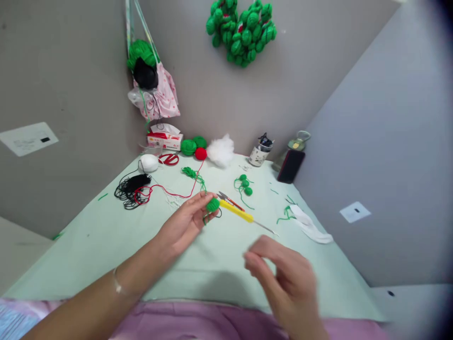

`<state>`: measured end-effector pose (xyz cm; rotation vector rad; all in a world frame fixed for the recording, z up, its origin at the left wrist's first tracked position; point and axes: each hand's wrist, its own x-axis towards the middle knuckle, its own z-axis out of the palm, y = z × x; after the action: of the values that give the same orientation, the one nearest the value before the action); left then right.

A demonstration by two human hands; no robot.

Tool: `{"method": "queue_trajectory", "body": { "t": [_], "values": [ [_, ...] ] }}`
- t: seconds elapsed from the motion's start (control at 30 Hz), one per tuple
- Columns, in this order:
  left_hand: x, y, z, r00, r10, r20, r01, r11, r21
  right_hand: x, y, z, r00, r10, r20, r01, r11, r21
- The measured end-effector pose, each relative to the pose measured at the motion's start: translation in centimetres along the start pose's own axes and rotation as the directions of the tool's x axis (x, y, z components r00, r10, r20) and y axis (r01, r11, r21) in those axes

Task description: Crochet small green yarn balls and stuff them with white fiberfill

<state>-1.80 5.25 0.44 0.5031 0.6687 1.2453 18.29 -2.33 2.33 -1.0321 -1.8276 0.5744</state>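
My left hand point(191, 215) is closed around a small rounded green crocheted piece point(213, 204), held over the middle of the table. A dark strand loops below that piece by the fingertips. My right hand point(283, 278) is raised nearer to me on the right, thumb and index finger pinched together. It is slightly blurred, and anything in the pinch is too small to make out. Just beyond the green piece lies a crochet hook with a yellow handle point(236, 211), its metal end pointing right. Thread snips point(230, 200) with an orange part rest behind the hook.
Black yarn point(132, 189) and red scissors point(169, 159) lie at left. Green yarn balls point(188, 147), a red ball point(200, 154) and white stuffing point(221, 151) sit at the back. Small green pieces point(245, 184), a white strip point(311, 226) and a phone point(291, 166) are at right.
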Motion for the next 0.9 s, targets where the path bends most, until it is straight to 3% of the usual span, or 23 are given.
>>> {"method": "queue_trajectory", "body": {
  "t": [0.1,0.2,0.3,0.4,0.5,0.6,0.67,0.77,0.9],
  "values": [
    [-2.8,-0.6,2.0,0.994,-0.009,0.112,0.009,1.000,0.001,1.0,0.9,1.7,0.988,0.151,0.028,-0.153,0.973,0.174],
    [-4.2,-1.6,3.1,0.983,-0.024,0.183,-0.006,0.987,0.158,1.6,2.1,2.3,0.973,0.196,-0.120,-0.128,0.895,0.427],
    [-4.3,-2.2,3.5,0.981,-0.001,0.194,-0.050,0.965,0.256,1.7,2.4,2.4,0.966,0.128,-0.222,-0.021,0.903,0.430],
    [-3.6,-2.8,3.4,0.986,0.068,0.150,-0.112,0.946,0.304,1.7,2.1,2.5,0.972,0.058,-0.228,0.034,0.924,0.381],
    [-2.8,-3.3,3.2,0.981,0.145,0.130,-0.181,0.926,0.330,1.7,1.9,2.7,0.975,0.080,-0.207,-0.002,0.936,0.351],
    [-1.9,-2.9,2.9,0.973,0.105,0.204,-0.179,0.903,0.391,2.1,2.4,2.3,0.969,0.177,-0.171,-0.093,0.906,0.412],
    [-0.9,-1.6,2.6,0.964,0.027,0.265,-0.149,0.878,0.454,2.6,3.1,1.4,0.952,0.264,-0.153,-0.132,0.808,0.575],
    [0.9,1.6,1.5,0.977,-0.030,0.209,-0.048,0.932,0.358,3.2,4.1,-1.0,0.904,0.402,-0.146,-0.126,0.575,0.808],
    [3.3,6.1,-1.4,0.982,0.004,0.190,-0.068,0.941,0.331,2.8,5.2,-5.4,0.850,0.477,-0.222,0.037,0.366,0.930]
  ]
}}
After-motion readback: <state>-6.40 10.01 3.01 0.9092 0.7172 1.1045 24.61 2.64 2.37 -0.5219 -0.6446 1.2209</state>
